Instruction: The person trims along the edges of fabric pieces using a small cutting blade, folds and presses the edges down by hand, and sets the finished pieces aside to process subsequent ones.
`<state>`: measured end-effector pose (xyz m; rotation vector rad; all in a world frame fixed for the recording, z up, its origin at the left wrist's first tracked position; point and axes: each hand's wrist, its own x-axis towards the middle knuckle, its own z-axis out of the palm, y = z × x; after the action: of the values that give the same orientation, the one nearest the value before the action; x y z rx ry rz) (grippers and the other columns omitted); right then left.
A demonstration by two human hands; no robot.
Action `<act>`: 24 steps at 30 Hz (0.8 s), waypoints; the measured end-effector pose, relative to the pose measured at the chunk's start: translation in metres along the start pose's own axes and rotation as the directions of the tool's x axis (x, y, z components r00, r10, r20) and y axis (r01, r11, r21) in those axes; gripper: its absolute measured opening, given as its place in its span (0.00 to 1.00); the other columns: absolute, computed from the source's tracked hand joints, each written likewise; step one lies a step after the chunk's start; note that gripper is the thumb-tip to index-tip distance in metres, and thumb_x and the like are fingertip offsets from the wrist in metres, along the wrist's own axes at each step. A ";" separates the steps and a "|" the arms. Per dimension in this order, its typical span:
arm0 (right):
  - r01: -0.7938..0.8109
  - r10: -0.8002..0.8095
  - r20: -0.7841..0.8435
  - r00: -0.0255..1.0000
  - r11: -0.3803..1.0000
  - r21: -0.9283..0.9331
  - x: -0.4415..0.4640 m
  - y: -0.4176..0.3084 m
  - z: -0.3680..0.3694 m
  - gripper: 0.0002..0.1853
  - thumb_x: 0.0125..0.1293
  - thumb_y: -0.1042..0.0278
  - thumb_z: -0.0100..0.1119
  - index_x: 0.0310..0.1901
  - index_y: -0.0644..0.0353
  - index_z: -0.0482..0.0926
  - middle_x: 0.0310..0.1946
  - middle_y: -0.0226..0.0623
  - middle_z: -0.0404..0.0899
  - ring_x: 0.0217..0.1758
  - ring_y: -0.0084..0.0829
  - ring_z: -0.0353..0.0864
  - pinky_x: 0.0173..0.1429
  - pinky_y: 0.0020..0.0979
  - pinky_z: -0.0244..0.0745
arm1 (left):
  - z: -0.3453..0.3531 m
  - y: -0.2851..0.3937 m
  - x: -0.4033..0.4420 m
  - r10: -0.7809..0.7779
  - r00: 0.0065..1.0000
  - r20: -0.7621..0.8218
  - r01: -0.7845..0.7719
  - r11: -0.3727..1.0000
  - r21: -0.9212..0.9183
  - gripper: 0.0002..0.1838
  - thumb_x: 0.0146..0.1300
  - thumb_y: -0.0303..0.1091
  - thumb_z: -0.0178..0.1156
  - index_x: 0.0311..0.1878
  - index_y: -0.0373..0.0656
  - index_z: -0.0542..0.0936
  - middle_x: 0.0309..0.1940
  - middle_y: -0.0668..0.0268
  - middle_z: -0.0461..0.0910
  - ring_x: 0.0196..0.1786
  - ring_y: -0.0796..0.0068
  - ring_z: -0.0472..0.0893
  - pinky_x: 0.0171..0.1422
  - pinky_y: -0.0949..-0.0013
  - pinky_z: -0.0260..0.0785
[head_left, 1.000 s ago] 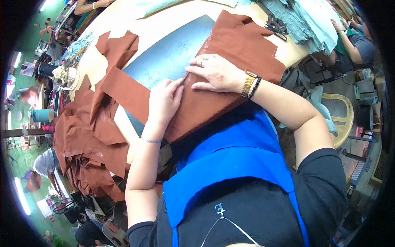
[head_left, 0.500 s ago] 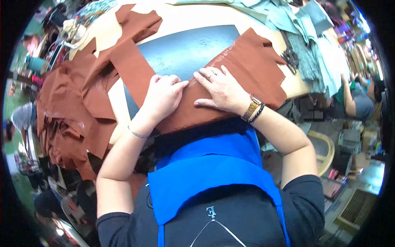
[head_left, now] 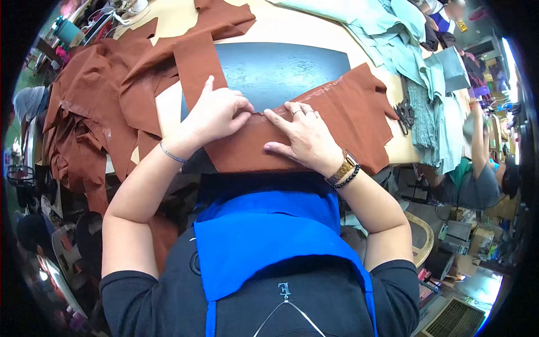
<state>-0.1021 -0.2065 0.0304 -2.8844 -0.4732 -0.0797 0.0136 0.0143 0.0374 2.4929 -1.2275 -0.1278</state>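
A rust-brown sheet (head_left: 247, 151), leather or cloth, lies in front of me over a dark glossy board (head_left: 281, 64). Along its upper edge my left hand (head_left: 222, 112) pinches the material between thumb and bent fingers. Close beside it, my right hand (head_left: 306, 132) lies on the sheet with fingers spread, its index fingertip touching the edge near the pinch. A whitish, shiny strip runs along the edge to the right of that hand. A narrower brown flap (head_left: 199, 70) covers the left part of the board.
Crumpled brown pieces (head_left: 84, 112) are heaped at the left of the table. Pale teal pieces (head_left: 370, 33) lie at the far right, near black-handled scissors (head_left: 404, 115). A person (head_left: 474, 180) is at the right. A blue apron (head_left: 275, 230) covers my lap.
The view has shifted slightly. My left hand has turned, with its index finger now raised, and still pinches the edge. My right hand stays flat on the sheet.
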 end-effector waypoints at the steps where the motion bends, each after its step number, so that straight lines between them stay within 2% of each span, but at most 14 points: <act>1: -0.006 0.006 0.002 1.000 1.000 -0.001 0.000 0.000 -0.001 0.37 0.64 0.32 0.59 0.69 0.45 0.72 0.63 0.57 0.69 0.68 0.55 0.67 0.63 0.61 0.71 | -0.003 0.000 0.001 -0.010 1.000 0.020 0.010 1.000 -0.002 0.04 0.63 0.38 0.66 0.39 0.54 0.86 0.33 0.73 0.81 0.47 0.69 0.81 0.79 0.29 0.43; 4: -0.012 0.012 0.010 1.000 1.000 -0.003 0.002 0.000 -0.003 0.38 0.63 0.32 0.59 0.69 0.44 0.72 0.62 0.57 0.69 0.66 0.55 0.68 0.62 0.62 0.72 | -0.009 -0.004 0.003 0.003 0.997 0.072 -0.004 1.000 0.019 0.04 0.63 0.36 0.65 0.39 0.56 0.87 0.33 0.75 0.81 0.46 0.71 0.81 0.79 0.28 0.41; 7: -0.017 0.017 0.034 0.999 1.000 0.004 0.004 -0.002 -0.007 0.38 0.62 0.31 0.59 0.69 0.44 0.73 0.59 0.56 0.70 0.64 0.55 0.69 0.61 0.62 0.73 | -0.008 -0.013 0.001 0.188 0.982 0.014 -0.187 0.966 0.177 0.06 0.64 0.36 0.62 0.40 0.58 0.87 0.38 0.75 0.82 0.49 0.72 0.81 0.80 0.30 0.40; 10: -0.015 0.016 0.060 0.998 1.000 -0.010 0.007 -0.004 -0.011 0.38 0.62 0.31 0.60 0.69 0.43 0.73 0.57 0.55 0.70 0.61 0.54 0.71 0.59 0.61 0.75 | -0.007 -0.020 0.000 0.303 0.953 -0.008 -0.290 0.921 0.259 0.07 0.64 0.35 0.61 0.39 0.59 0.87 0.37 0.77 0.81 0.49 0.75 0.81 0.81 0.33 0.41; 12: -0.003 0.004 0.055 0.998 1.000 -0.016 0.008 -0.004 -0.011 0.38 0.61 0.30 0.60 0.68 0.43 0.73 0.57 0.55 0.70 0.60 0.54 0.71 0.57 0.61 0.76 | -0.005 -0.026 0.000 0.333 0.942 -0.045 -0.308 0.910 0.277 0.07 0.64 0.35 0.60 0.38 0.59 0.87 0.36 0.78 0.80 0.48 0.77 0.81 0.82 0.34 0.41; 15: 0.008 -0.006 0.106 0.994 1.000 -0.020 0.011 -0.006 -0.019 0.39 0.61 0.30 0.61 0.69 0.41 0.72 0.58 0.63 0.69 0.57 0.60 0.73 0.60 0.51 0.76 | -0.006 -0.031 -0.002 0.362 0.930 -0.066 -0.324 0.890 0.322 0.08 0.64 0.35 0.58 0.38 0.60 0.87 0.36 0.79 0.80 0.48 0.79 0.81 0.82 0.34 0.42; 19: 0.015 -0.015 0.144 0.989 1.000 -0.002 0.015 -0.009 -0.025 0.39 0.61 0.29 0.60 0.70 0.40 0.72 0.59 0.66 0.69 0.57 0.61 0.74 0.58 0.51 0.77 | -0.003 -0.037 -0.003 0.470 0.875 -0.113 -0.391 0.826 0.405 0.06 0.60 0.36 0.63 0.37 0.62 0.87 0.36 0.80 0.82 0.46 0.80 0.82 0.81 0.34 0.44; 24: 0.039 -0.032 0.172 0.985 0.999 -0.038 0.020 -0.010 -0.027 0.40 0.61 0.28 0.59 0.71 0.37 0.70 0.60 0.69 0.68 0.57 0.64 0.75 0.56 0.51 0.79 | -0.006 -0.037 -0.004 0.468 0.871 -0.153 -0.382 0.838 0.389 0.07 0.60 0.35 0.59 0.36 0.58 0.87 0.37 0.80 0.80 0.45 0.80 0.81 0.81 0.33 0.46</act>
<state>-0.0866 -0.1974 0.0603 -2.9373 -0.5599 0.1567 0.0405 0.0398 0.0295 2.3317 -1.7845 0.5417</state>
